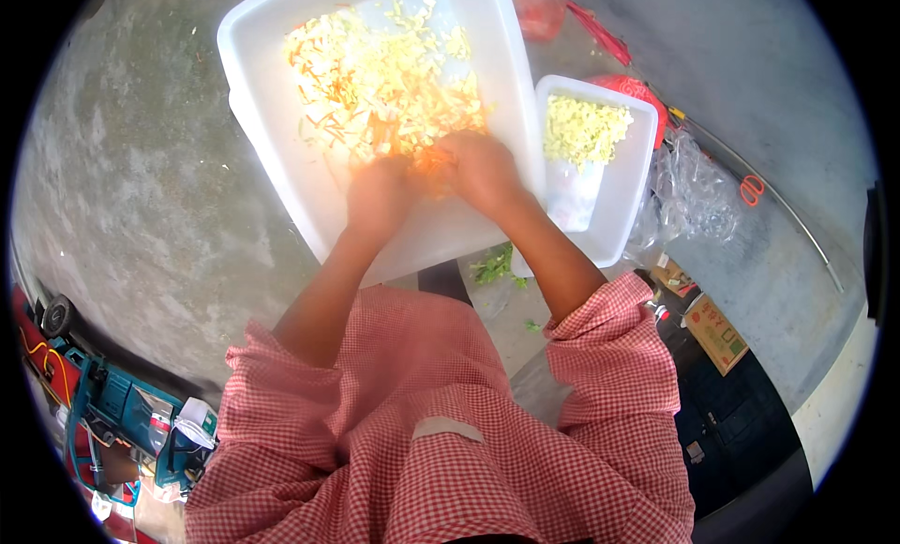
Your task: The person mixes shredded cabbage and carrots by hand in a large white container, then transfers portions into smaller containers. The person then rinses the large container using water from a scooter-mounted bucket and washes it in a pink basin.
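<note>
A large white plastic tub [271, 146] stands before me, with chopped pale-green cabbage [394, 58] and orange carrot strips [330, 125] spread over its floor. Both hands are inside it, close together near its front half. My left hand [383, 196] is curled at the near edge of the vegetables, its fingers blurred by motion and glare. My right hand [481, 168] is closed around a bunch of shredded carrot [432, 165], strands of which show between the two hands. Whether the left fingers also grip some strands is hidden by the bright glare.
A smaller white tub [636, 192] with chopped cabbage [583, 129] sits right of the large one. Beyond it lie clear plastic bags [692, 189], orange-handled scissors [751, 190] and a long metal rod [780, 206]. Green leaves [496, 266] are on the concrete floor, and a cardboard box [716, 333] is at right.
</note>
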Demonstrator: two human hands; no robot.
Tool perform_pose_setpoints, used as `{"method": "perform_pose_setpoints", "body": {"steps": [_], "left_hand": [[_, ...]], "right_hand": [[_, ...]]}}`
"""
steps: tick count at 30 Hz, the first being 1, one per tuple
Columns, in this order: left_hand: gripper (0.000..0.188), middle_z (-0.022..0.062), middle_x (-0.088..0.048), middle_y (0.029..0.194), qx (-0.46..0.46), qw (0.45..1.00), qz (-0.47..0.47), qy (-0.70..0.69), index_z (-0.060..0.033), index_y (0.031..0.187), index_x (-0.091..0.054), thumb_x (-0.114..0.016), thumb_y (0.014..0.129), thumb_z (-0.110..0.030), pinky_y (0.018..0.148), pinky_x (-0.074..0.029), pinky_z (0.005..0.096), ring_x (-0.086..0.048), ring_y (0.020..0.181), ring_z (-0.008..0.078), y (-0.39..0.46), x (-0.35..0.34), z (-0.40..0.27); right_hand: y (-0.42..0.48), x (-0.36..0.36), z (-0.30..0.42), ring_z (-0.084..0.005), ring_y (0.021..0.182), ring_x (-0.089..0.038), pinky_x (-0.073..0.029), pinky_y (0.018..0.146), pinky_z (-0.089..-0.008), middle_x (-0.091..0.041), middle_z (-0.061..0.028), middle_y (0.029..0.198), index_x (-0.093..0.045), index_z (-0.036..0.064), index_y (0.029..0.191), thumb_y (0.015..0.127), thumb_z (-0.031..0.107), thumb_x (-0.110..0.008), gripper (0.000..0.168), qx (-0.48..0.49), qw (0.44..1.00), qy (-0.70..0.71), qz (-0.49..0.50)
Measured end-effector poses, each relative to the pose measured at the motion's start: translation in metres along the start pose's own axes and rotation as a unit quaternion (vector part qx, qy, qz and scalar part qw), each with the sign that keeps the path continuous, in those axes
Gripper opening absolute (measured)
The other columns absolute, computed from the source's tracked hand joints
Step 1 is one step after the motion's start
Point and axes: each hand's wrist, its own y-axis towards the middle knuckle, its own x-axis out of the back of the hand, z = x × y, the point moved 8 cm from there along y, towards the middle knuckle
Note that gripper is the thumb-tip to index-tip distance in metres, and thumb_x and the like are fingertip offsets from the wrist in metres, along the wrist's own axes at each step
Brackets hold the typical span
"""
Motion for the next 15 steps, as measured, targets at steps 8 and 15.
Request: {"method": "perform_pose_setpoints", "body": {"steps": [8, 15], "left_hand": [[0.021, 0.002, -0.063, 0.084, 0.232, 0.883, 0.114, -0.391, -0.0046, 0.1, -0.062, -0.061, 0.088, -0.022, 0.064, -0.046, 0.0235, -0.057, 0.071, 0.0095, -0.025, -0.005, 0.01], [0.021, 0.0032, -0.064, 0.1, 0.224, 0.813, 0.132, -0.521, -0.006, 0.105, -0.059, -0.055, 0.092, -0.022, 0.073, -0.047, 0.0266, -0.061, 0.088, 0.0124, -0.032, -0.005, -0.003]], "right_hand": [[-0.02, 0.004, -0.007, -0.0102, 0.076, -0.06, -0.052, 0.063, -0.0246, -0.065, -0.0042, 0.093, -0.06, 0.002, 0.111, 0.08, 0.01, -0.065, 0.032, -0.277, 0.84, 0.463, 0.061], [-0.032, -0.008, -0.002, -0.0109, 0.079, -0.06, -0.051, 0.066, -0.0248, -0.063, -0.0041, 0.098, -0.053, 0.002, 0.12, 0.083, 0.003, -0.059, 0.038, -0.258, 0.734, 0.623, 0.081]]}}
